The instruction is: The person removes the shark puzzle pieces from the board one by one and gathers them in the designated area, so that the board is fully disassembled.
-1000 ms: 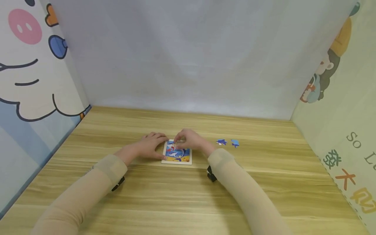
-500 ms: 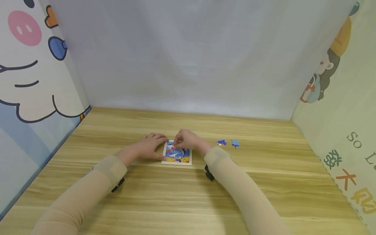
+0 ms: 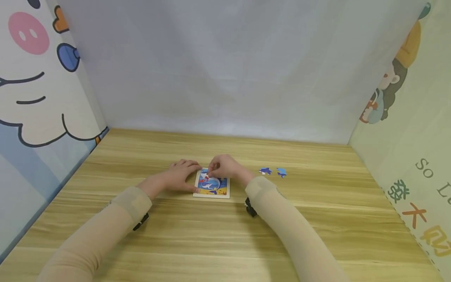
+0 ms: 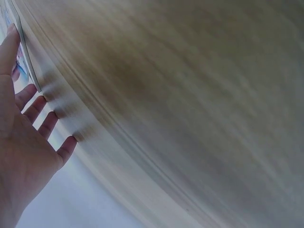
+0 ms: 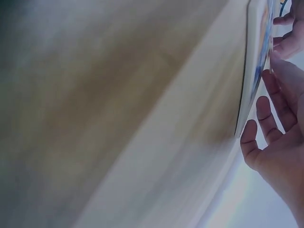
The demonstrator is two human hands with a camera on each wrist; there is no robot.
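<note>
A small square jigsaw puzzle (image 3: 218, 191) in a white frame, printed with a blue sea scene and a yellow bottom, lies on the wooden table. My left hand (image 3: 177, 175) rests along its left side, fingers spread. The thumb touches the lower left corner and the index fingertip is at the upper left one. In the left wrist view the fingertips of the left hand (image 4: 33, 128) come down by the frame's edge. Over the puzzle's upper left part, my right hand (image 3: 225, 167) pinches a small red-and-white puzzle piece (image 3: 207, 176), mostly hidden by the fingertips.
Two loose puzzle pieces lie to the right of the right hand: a purple-and-white piece (image 3: 265, 171) and a light-blue piece (image 3: 281, 172). A pale curtain (image 3: 225, 78) hangs behind the table (image 3: 197, 243), with printed cloths on both sides.
The right hand's thumb and fingers have drawn closer together over the puzzle's upper left part, and its forearm has shifted slightly left. The left hand stays in place.
</note>
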